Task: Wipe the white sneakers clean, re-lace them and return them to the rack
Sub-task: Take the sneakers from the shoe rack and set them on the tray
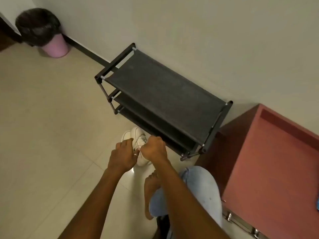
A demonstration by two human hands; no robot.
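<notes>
Both forearms reach forward over a bare foot (151,188) and jeans-clad knee (202,187). Left hand (123,156) and right hand (153,149), fingers curled, seem to pinch lace ends over white sneakers (138,140) standing on the tile floor (43,135) just before the black shoe rack (164,100).

Your left hand (122,153) and right hand (153,149) were closed over the white sneakers (138,140) on the floor; the black rack (160,94) stood at one o'clock of them.

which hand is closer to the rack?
Right. The right hand is beside the rack's lowest shelf, over the sneakers; the left hand sits further out over the floor.
</notes>
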